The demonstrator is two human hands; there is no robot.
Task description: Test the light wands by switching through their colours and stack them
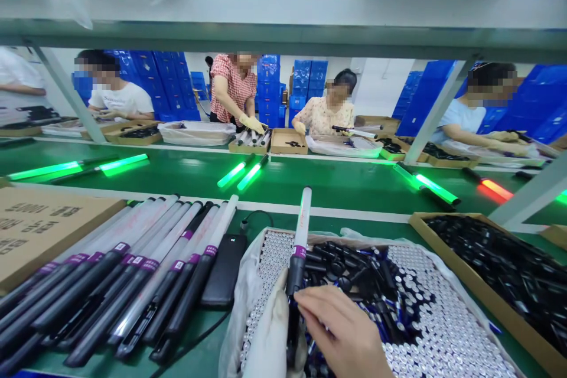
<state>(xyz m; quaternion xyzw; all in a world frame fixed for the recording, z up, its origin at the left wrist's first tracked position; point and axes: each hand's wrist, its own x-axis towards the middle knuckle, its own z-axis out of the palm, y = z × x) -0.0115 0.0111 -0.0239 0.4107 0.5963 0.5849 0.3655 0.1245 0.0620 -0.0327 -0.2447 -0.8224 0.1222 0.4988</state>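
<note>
A light stick [302,218] with a clear tube, a purple band and a black handle stands nearly upright in the middle. My left hand [271,328], in a white glove, is wrapped round its black handle. Bare, my right hand [339,325] touches the handle's right side with thumb and fingers pressed together; whether a small part is between them is hidden. Beneath both hands is a plastic-lined tray [261,254] of upright silver batteries [443,307], with black parts [354,266] heaped in its middle.
Several light sticks [146,266] lie at the left beside a black phone [224,271] and a cardboard box [48,224]. A carton [425,224] of black parts is at the right. Lit sticks [436,188] lie on the green belt [190,174]. Across it, people work below a shelf [283,9].
</note>
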